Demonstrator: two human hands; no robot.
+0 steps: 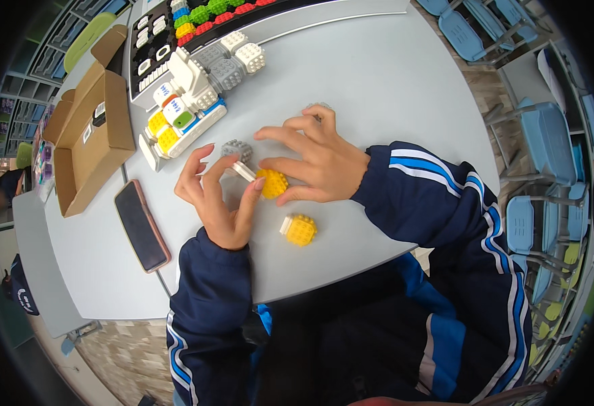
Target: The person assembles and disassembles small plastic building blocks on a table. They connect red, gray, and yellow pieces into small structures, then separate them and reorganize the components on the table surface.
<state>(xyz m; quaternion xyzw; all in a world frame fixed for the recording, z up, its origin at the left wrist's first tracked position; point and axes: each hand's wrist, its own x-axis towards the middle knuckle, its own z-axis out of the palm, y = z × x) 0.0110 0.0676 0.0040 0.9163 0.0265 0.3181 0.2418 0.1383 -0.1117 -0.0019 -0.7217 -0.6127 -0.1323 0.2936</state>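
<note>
My left hand (217, 196) pinches a thin white plate-like piece (243, 170) between thumb and forefinger. Its end meets a yellow studded block (274, 185), which the thumb and forefinger of my right hand (320, 159) grip from the other side. Just beyond my left fingers sits a grey studded piece (236, 151) on the table. Another grey piece (319, 105) shows partly behind my raised right fingers. Nearer to me lies a second yellow studded block (302, 230) with a small white piece on its left side.
A built model of white, grey, yellow and blue blocks (188, 108) stands far left on the grey table (378, 81). Behind it, a black tray (149, 20) holds coloured blocks. An open cardboard box (101, 149) and a phone (141, 227) lie at left. Blue chairs (547, 142) stand at right.
</note>
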